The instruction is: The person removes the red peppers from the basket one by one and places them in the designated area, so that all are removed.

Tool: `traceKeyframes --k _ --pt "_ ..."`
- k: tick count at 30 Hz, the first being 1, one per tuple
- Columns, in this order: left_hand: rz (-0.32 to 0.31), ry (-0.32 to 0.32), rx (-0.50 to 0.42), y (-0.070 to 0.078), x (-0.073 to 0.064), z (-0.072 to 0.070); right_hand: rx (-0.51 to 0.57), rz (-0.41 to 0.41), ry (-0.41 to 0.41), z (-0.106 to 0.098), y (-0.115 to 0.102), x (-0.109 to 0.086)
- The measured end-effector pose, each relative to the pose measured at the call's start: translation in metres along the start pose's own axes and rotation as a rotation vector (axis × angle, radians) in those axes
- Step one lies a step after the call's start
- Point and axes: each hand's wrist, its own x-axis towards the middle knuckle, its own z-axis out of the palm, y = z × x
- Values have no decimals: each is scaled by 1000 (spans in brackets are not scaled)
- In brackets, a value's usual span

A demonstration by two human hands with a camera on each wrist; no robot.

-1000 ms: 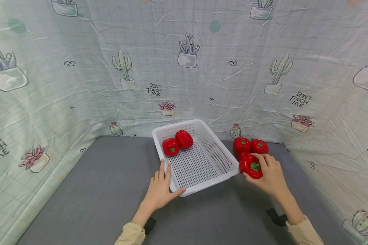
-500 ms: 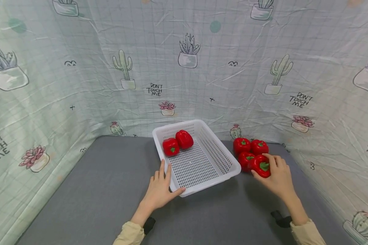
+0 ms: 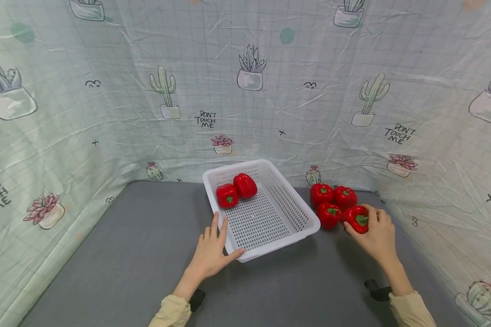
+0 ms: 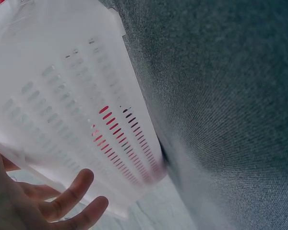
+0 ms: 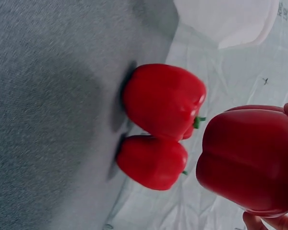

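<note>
My right hand (image 3: 377, 236) grips a red bell pepper (image 3: 355, 218) with a green stem, thumb on one side and fingers on the other. In the right wrist view that held pepper (image 5: 249, 160) is off the table. Just left of it in the head view stands another red pepper (image 3: 328, 215), with two more peppers (image 3: 321, 194) behind. My left hand (image 3: 210, 252) rests with spread, straight fingers on the near left rim of a white perforated basket (image 3: 278, 241). Two red peppers (image 3: 227, 196) lie in the basket's far left part.
The grey tabletop (image 3: 118, 254) extends around the basket. A pale cloth (image 3: 270, 104) printed with cacti hangs at the back and sides, meeting the table edge close behind the peppers. A dark strap (image 3: 377, 290) is at my right wrist.
My right hand has moved to the right with its pepper, away from the basket, uncovering the pepper beside it. The left hand and the basket have stayed in place.
</note>
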Motion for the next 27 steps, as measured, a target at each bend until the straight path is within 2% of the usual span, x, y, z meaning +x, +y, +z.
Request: traceKeyframes --k 5,11,20,27 --pt "-5 8 0 -3 1 1 -6 50 8 5 6 2" --pt "-4 19 -3 -5 1 1 -30 122 -31 13 13 6" --pt "0 8 -1 -3 1 3 -86 237 -149 23 29 12" --pt "-6 -5 -10 -2 0 2 -116 265 -221 32 36 19"
